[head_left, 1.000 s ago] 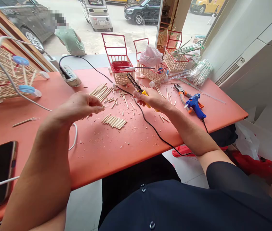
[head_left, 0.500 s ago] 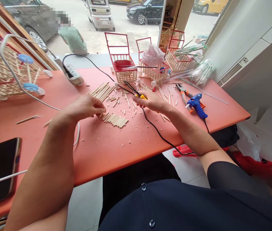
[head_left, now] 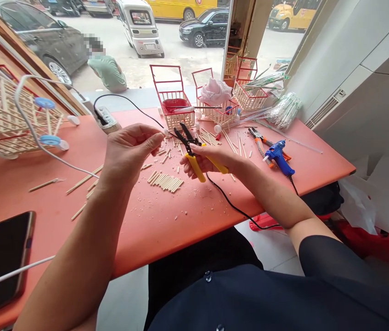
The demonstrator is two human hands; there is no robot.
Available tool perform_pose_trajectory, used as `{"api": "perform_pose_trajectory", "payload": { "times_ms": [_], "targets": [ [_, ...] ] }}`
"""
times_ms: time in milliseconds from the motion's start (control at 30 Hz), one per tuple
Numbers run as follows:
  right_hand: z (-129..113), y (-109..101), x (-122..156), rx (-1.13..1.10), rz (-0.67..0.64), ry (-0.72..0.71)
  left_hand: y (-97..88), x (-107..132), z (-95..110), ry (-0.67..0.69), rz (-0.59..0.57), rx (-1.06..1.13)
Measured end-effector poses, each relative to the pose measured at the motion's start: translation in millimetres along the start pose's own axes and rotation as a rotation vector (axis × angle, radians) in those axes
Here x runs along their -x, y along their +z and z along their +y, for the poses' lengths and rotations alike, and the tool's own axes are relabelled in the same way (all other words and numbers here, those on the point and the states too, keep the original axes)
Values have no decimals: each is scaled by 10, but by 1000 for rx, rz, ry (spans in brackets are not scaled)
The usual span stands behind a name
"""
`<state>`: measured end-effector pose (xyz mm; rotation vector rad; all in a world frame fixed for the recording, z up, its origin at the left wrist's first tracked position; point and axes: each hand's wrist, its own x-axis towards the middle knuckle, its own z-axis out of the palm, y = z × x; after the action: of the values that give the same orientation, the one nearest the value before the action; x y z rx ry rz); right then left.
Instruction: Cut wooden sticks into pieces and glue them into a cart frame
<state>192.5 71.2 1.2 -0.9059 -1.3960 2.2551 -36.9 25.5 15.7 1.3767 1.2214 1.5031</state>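
My right hand [head_left: 211, 161] holds yellow-handled wire-stripper pliers [head_left: 194, 162], their dark jaws spread apart and pointing up and away. Thumb and fingers of my left hand [head_left: 137, 145] are pinched together left of the jaws; what is between them is too small or hidden to make out. Below both hands, a row of short cut wooden sticks [head_left: 166, 181] lies side by side on the red table [head_left: 153, 230]. Longer sticks [head_left: 210, 137] and small offcuts are scattered beyond the pliers.
Stick-built carts with red trim [head_left: 180, 120] stand at the table's back. A blue glue gun [head_left: 280, 157] and orange-handled pliers [head_left: 259, 142] lie to the right. At the left are a phone [head_left: 3, 262], a white cable and a larger stick cart [head_left: 11, 115]. A black cord crosses the middle.
My left hand has risen from the row of short sticks toward the jaws. The pliers have opened and turned upright in my right hand. The view has tilted up slightly.
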Motion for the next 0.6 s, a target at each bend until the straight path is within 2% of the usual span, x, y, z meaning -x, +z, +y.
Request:
{"api": "perform_pose_trajectory", "payload": {
  "times_ms": [100, 267, 433, 533, 600],
  "targets": [
    [9, 38, -16, 19, 20, 27, 106, 106, 83, 89, 59, -170],
    [23, 115, -29, 55, -10, 58, 208, 161, 60, 130, 59, -359],
    [90, 115, -67, 75, 17, 53, 188, 146, 137, 204, 9, -594],
    [127, 76, -92, 89, 2, 42, 122, 129, 211, 209, 102, -617],
    [137, 39, -104, 86, -48, 43, 35, 79, 198, 143, 175, -517]
  ]
}}
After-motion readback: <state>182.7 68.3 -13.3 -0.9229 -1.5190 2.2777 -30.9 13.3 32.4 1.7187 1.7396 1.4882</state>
